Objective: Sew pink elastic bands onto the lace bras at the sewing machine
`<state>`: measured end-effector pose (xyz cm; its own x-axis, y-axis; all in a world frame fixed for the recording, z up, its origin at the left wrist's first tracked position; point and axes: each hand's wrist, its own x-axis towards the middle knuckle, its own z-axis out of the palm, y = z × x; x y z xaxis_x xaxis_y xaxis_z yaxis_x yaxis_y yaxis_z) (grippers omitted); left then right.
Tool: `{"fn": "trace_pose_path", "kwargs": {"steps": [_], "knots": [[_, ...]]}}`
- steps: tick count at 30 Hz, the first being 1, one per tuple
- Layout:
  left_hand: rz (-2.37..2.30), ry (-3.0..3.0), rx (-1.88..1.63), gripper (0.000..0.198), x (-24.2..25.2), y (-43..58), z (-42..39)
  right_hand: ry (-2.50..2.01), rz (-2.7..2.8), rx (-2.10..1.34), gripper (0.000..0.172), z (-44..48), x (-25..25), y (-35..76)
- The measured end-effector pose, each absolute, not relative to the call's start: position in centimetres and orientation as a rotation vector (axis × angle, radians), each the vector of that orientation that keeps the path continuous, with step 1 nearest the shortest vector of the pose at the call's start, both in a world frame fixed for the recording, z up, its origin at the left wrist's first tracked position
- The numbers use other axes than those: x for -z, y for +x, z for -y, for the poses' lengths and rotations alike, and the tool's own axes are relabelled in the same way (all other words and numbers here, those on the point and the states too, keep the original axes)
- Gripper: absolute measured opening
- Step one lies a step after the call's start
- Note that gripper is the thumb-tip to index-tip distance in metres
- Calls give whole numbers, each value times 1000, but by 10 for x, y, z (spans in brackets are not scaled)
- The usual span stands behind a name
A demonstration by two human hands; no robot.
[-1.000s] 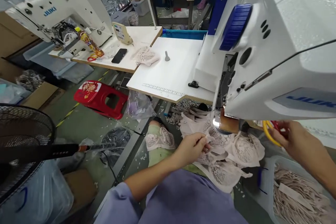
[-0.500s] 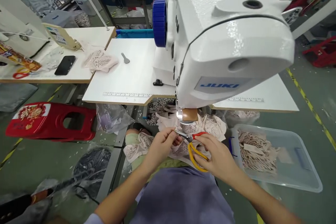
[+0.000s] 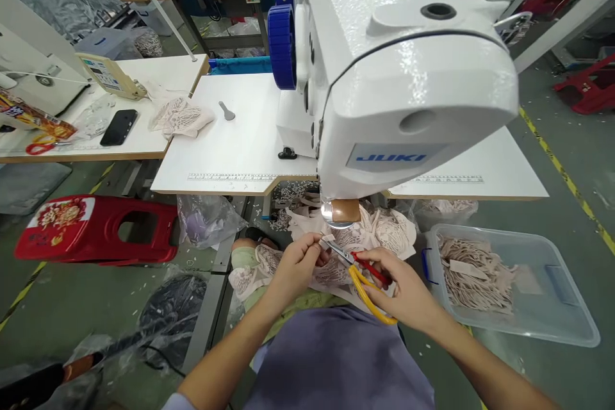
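Note:
My right hand (image 3: 401, 285) holds a pair of scissors (image 3: 364, 295) with one yellow and one red handle, fingers through the loops. Their blades point up and left, the tips right at the fingertips of my left hand (image 3: 298, 269). Thumb and forefinger of that left hand are pinched together at the edge of a pale pink lace garment (image 3: 331, 274); the exact bit between them is too small to make out. More of the lace lies across my lap and under the head of the white sewing machine (image 3: 423, 96), just beyond both hands.
A clear plastic bin (image 3: 552, 288) of pale straps stands at right. The white machine table (image 3: 230, 147) carries a small grey tool (image 3: 227, 111). On the left table lie a phone (image 3: 119, 127) and lace pieces (image 3: 180, 116). A red stool (image 3: 96, 229) is at left.
The scissors' handles have come closer together in my right hand, and the blades look closed. My left hand keeps its pinch in about the same place. The view has shifted slightly.

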<state>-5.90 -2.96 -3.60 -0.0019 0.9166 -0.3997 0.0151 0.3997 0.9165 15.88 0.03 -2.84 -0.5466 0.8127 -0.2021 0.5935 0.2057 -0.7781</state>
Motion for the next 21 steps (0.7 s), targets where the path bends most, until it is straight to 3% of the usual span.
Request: {"fn": "trace_pose_path", "kwargs": {"steps": [16,21], "knots": [[-1345,930,-954,28,39,-70,31,-1283,2138,-1107,29,10,46,174],[-1304,875,-979,33,36,-74,28,-1145,2180,-998,41,16,50,168]]}}
